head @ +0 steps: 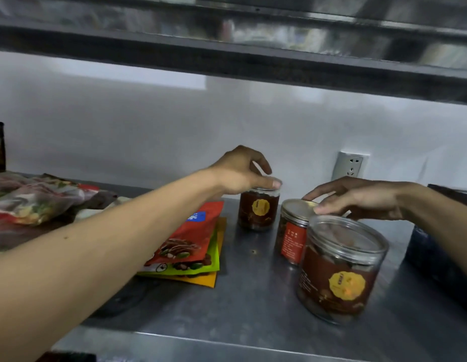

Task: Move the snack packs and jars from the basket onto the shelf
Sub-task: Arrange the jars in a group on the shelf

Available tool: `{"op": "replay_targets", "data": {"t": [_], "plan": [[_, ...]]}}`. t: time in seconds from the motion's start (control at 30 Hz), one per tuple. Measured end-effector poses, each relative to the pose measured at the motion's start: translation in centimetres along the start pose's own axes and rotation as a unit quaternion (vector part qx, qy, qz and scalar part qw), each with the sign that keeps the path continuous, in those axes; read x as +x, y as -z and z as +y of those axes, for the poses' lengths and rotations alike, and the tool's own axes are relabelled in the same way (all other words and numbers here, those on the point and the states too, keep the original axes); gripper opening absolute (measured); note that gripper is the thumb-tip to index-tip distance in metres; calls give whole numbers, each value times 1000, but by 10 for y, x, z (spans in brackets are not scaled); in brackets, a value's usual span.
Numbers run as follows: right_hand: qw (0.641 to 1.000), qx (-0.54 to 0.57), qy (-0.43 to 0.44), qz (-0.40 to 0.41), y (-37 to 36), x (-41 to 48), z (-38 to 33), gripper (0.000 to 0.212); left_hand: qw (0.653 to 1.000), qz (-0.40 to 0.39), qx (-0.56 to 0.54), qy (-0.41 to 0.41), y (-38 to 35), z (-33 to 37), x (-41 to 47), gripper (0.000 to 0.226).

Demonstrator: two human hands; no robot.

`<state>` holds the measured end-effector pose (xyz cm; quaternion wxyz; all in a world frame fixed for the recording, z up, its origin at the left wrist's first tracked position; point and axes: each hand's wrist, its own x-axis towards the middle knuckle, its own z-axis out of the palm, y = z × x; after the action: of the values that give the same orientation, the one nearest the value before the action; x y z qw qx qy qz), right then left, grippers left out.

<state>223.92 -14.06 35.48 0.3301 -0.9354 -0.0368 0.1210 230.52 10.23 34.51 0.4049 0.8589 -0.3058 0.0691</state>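
left arm stretched way forward, bare | left hand [240, 169] clawed from above, thumb and fingers pinching the small jar [258, 210] by its top | right hand [358, 198] palm-down, fingers relaxed and spread

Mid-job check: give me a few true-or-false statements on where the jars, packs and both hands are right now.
1. The small jar, metal-lidded jar and big jar all stand upright on the shelf. True.
2. The left hand grips the small jar by its lid. True.
3. The right hand holds the big jar. False: its fingers touch the top of the metal-lidded jar, and the big jar stands untouched in front.
4. The snack packs stand upright against the wall. False: they lie flat in a stack, with the red one on top.
5. A wall socket sits behind the jars. True.
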Motion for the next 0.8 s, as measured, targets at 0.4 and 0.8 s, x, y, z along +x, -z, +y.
{"op": "replay_targets", "data": {"t": [0.4, 0.8], "plan": [[979, -177, 7, 97, -23, 11, -28, 71, 996, -68, -28, 41, 12, -20, -25, 39], [992, -115, 13, 43, -22, 15, -36, 70, 994, -98, -40, 18, 8, -21, -29, 42]]}}
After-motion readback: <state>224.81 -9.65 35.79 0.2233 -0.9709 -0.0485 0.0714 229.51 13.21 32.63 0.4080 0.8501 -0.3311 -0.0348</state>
